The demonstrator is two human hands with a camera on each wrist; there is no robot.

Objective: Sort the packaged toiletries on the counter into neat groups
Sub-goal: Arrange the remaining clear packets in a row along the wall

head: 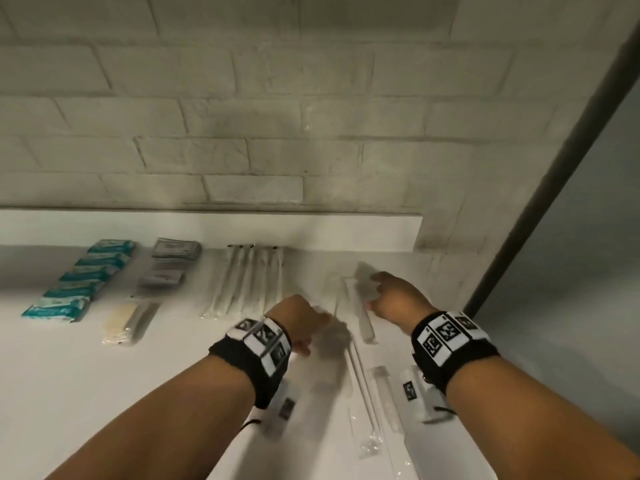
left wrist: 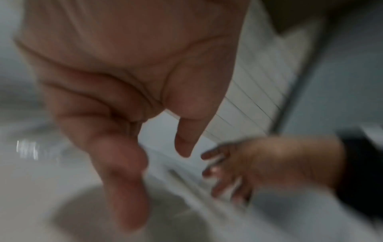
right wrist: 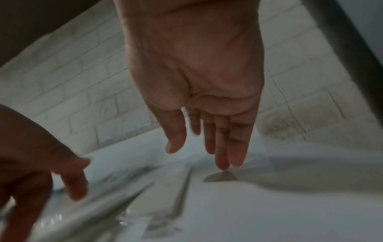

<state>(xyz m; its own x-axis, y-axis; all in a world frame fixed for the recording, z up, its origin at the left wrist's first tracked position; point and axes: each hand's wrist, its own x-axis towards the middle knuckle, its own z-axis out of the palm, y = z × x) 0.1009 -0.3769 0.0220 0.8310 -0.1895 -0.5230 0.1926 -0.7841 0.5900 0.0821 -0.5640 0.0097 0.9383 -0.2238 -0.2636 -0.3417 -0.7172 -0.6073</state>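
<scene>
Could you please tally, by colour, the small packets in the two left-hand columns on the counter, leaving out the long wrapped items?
teal packets: 5
grey packets: 2 seen from above; the far one may be a stack
beige packet: 1
Total: 8

Two bare forearms, a black fabric wristband (head: pixel 254 358) on each wrist, white square tags with black coded patterns (head: pixel 446 332) on the bands, small white camera units (head: pixel 414 393) strapped beneath.
</scene>
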